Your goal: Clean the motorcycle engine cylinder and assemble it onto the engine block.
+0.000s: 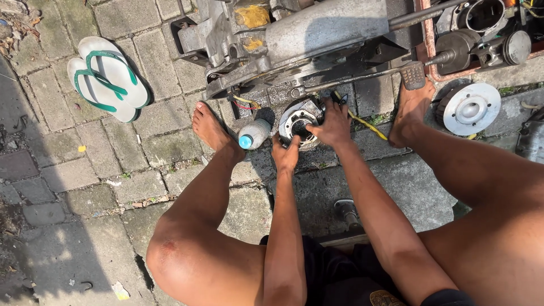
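So both hands are on the round metal engine part (299,126) on the paving, just below the engine block (294,39). Its open bore faces straight up, axis vertical. Left hand (285,154) grips the rim at 7 o'clock, right hand (331,126) clamps it at 3 o'clock. Plastic bottle (254,135) lies just beside, at 9 o'clock.

Bottle (253,134) left of round part (300,126), sandals (107,78) further left.

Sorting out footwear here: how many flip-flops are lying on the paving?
2: white rubber flip-flops with green straps, one overlapping the other, on the grey paving bricks upper left. None seem hidden.
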